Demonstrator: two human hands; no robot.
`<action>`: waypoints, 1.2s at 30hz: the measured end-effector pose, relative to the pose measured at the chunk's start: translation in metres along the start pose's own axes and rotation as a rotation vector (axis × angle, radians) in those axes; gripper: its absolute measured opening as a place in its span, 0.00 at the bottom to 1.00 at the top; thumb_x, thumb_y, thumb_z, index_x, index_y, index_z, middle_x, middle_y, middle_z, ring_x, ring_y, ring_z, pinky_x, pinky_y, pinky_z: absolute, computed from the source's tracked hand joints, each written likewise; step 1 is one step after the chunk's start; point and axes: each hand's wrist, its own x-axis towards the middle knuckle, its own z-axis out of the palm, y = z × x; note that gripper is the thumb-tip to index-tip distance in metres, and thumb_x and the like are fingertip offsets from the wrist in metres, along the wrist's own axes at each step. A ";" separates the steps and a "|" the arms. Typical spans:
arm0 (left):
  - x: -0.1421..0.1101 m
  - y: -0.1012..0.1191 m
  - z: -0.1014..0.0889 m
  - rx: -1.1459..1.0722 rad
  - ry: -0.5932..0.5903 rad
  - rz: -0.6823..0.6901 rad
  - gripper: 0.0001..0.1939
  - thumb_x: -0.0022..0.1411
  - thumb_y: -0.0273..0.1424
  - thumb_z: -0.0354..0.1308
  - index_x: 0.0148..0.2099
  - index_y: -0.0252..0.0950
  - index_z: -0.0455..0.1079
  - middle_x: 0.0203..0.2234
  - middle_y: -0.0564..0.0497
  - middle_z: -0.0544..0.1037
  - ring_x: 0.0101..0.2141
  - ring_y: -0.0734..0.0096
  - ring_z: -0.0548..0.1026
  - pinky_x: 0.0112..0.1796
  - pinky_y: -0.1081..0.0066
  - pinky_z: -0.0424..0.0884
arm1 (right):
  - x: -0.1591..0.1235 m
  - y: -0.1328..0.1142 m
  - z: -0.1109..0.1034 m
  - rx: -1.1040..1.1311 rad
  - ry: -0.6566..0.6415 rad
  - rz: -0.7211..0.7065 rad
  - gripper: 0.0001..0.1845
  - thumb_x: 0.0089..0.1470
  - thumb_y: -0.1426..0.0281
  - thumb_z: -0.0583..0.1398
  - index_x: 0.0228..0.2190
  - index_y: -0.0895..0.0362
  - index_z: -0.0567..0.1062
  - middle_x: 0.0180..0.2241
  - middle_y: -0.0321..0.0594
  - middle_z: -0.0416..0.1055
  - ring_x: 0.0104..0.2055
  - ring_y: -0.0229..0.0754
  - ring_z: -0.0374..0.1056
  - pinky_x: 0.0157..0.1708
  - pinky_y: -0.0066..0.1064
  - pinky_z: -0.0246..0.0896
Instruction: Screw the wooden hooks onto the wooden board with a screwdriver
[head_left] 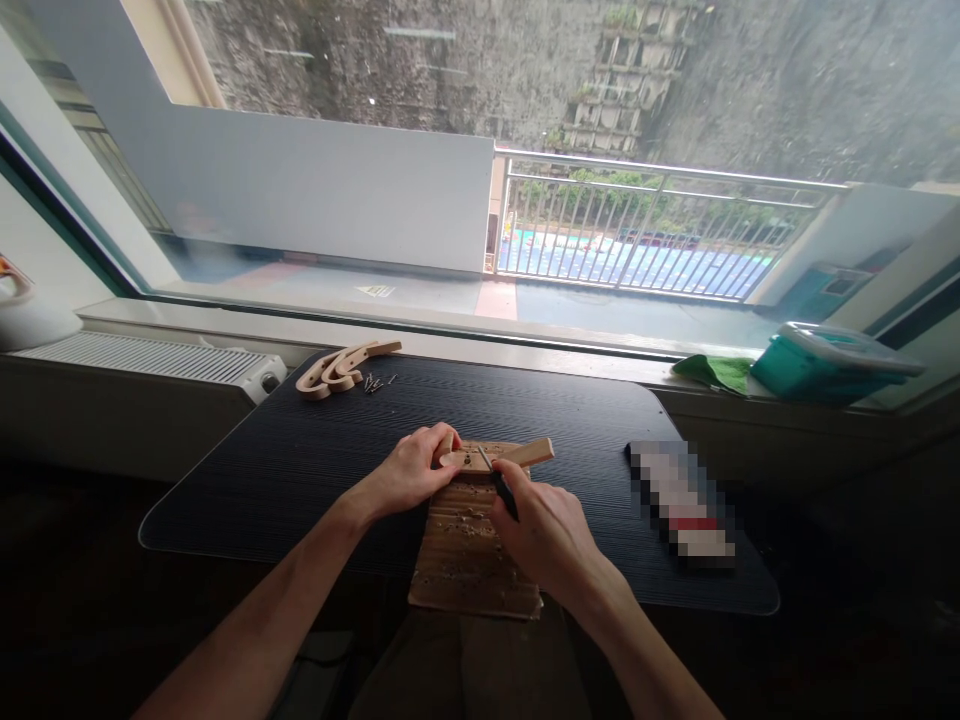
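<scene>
My left hand (409, 468) is closed on the left end of a curved wooden hook-shaped piece (536, 452). That piece lies across the far end of a worn, pitted wooden board (469, 560), which reaches over the table's near edge. My right hand (551, 525) grips a black-handled tool (505, 494) with a thin metal tip. The tip points at the piece near a dark hole; whether it touches the wood I cannot tell. Further back on the left lie similar curved wooden pieces (330, 372), with several small screws (373, 384) beside them.
The dark table (285, 480) stands below a large window. A blurred-out flat object (679, 500) lies on its right side. On the sill are a green cloth (712, 372) and a teal plastic box (821, 365). A white radiator (165, 362) is at left.
</scene>
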 end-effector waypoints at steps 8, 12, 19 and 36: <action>0.001 0.005 -0.007 0.086 0.038 0.093 0.23 0.54 0.31 0.55 0.54 0.38 0.62 0.44 0.47 0.74 0.44 0.64 0.72 0.48 0.65 0.65 | -0.004 0.002 -0.016 0.023 0.044 -0.016 0.21 0.57 0.67 0.51 0.52 0.51 0.66 0.34 0.39 0.78 0.34 0.44 0.73 0.30 0.30 0.51; 0.005 0.014 -0.011 0.281 0.023 0.188 0.14 0.54 0.30 0.54 0.44 0.38 0.69 0.44 0.47 0.75 0.48 0.60 0.69 0.53 0.58 0.59 | -0.005 0.006 -0.034 0.075 0.062 -0.052 0.17 0.58 0.65 0.51 0.47 0.52 0.70 0.32 0.37 0.77 0.33 0.42 0.72 0.29 0.29 0.50; 0.017 0.030 -0.012 0.408 -0.114 0.207 0.08 0.55 0.28 0.53 0.36 0.39 0.73 0.40 0.47 0.75 0.49 0.59 0.66 0.58 0.45 0.44 | 0.009 0.006 -0.066 0.089 0.051 -0.139 0.13 0.57 0.66 0.53 0.40 0.52 0.75 0.30 0.35 0.76 0.31 0.37 0.69 0.29 0.26 0.51; 0.025 0.024 -0.021 0.323 -0.175 0.166 0.10 0.55 0.32 0.54 0.38 0.41 0.75 0.33 0.51 0.77 0.40 0.64 0.71 0.58 0.48 0.42 | 0.025 0.013 -0.066 0.089 0.029 -0.149 0.12 0.55 0.66 0.54 0.36 0.52 0.76 0.26 0.33 0.74 0.26 0.34 0.66 0.26 0.26 0.49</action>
